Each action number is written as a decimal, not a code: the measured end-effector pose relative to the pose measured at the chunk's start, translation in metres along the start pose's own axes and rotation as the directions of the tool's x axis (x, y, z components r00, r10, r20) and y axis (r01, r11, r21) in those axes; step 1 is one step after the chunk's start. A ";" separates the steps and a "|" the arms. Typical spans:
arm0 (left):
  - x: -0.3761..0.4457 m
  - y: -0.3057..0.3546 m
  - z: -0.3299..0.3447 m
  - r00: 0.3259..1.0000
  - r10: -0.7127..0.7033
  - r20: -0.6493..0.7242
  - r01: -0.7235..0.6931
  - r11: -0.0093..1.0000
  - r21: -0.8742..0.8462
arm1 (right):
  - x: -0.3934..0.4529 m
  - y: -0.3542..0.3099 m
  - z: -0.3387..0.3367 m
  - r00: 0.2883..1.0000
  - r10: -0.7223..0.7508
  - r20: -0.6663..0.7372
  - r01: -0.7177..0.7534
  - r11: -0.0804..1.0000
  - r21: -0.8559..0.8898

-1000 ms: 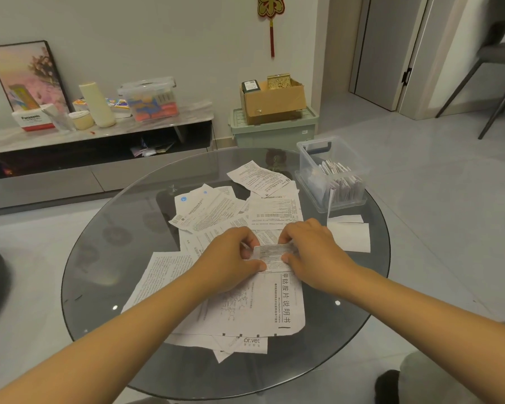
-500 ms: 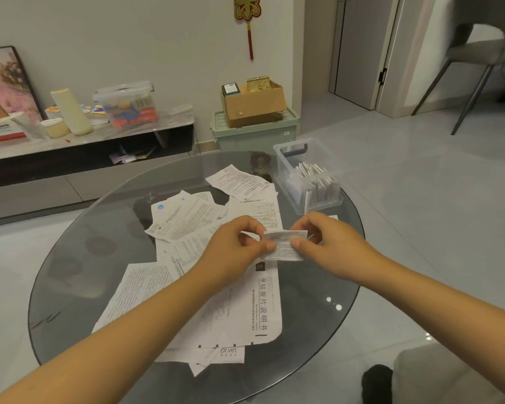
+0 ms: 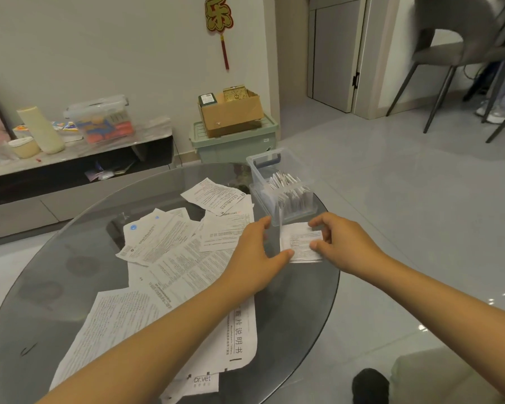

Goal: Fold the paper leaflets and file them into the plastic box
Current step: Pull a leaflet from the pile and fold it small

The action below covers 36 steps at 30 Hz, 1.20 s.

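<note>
The person is holding a folded leaflet (image 3: 301, 242) just in front of the clear plastic box (image 3: 280, 188), and the step now looks to be slipping it in upright beside the folded ones already standing there, so it would pay to keep the creases pinched flat and steer the leading edge into a gap rather than onto their tops. The right hand (image 3: 343, 243) is pinching the leaflet's right edge between thumb and curled fingers, while the left hand (image 3: 255, 258) is reaching forward over the glass table (image 3: 56, 290), loosely spread, its thumb touching the leaflet's lower left corner and its fingertips near the box's front corner.
</note>
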State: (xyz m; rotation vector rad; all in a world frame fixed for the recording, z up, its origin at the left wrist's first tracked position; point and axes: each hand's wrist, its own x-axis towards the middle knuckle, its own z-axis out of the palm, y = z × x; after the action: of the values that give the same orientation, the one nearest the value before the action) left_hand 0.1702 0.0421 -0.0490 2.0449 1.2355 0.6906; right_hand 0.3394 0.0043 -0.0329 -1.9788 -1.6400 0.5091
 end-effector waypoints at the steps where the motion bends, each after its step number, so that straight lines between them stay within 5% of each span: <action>1: 0.004 0.001 0.001 0.999 0.041 0.022 -0.042 0.998 0.048 | 0.001 0.001 0.001 1.000 0.015 0.012 -0.015 1.000 -0.014; 12: 0.017 -0.004 0.011 0.942 0.215 0.256 -0.307 0.862 0.405 | 0.002 -0.004 0.001 0.993 0.088 0.083 -0.068 0.974 -0.216; 25: 0.020 0.012 -0.011 0.905 0.130 0.406 -0.341 0.793 0.505 | -0.006 -0.009 -0.001 0.968 0.074 0.240 -0.026 0.980 -0.198; 36: 0.022 0.009 -0.018 0.918 0.103 0.383 -0.273 0.864 0.422 | -0.006 -0.012 -0.004 0.958 0.021 0.285 0.049 0.970 -0.237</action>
State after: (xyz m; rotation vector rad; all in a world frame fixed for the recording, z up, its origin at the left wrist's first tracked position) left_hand 0.1712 0.0634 -0.0281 2.5773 1.0652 0.0861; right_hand 0.3313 -0.0002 -0.0222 -2.1454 -1.9730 0.6413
